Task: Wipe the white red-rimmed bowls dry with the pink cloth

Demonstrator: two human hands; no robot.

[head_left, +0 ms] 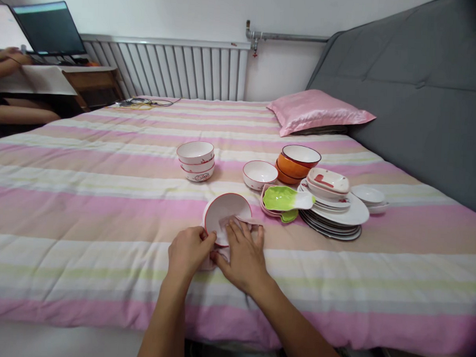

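A white bowl with a red rim point(231, 205) is tilted toward me on the striped bedspread. My left hand point(190, 250) pinches its near left rim between thumb and fingers. My right hand point(242, 255) presses a pale pink cloth point(249, 220) against the inside of the bowl, its fingers over the near right rim. Part of the cloth also hangs below the bowl, between both hands. Just behind stands another white bowl with a red rim point(260, 174), upright. To the left of that one is a stack of white bowls point(196, 161) with red drawings.
Right of the bowls are stacked orange bowls point(291, 167), green leaf-shaped dishes point(282, 198), a pile of plates point(357, 211) topped by square dishes point(328, 181), and small white dishes point(368, 196). A pink pillow point(317, 111) lies by the grey headboard point(415, 91). Another person's arm point(8, 63) shows far left.
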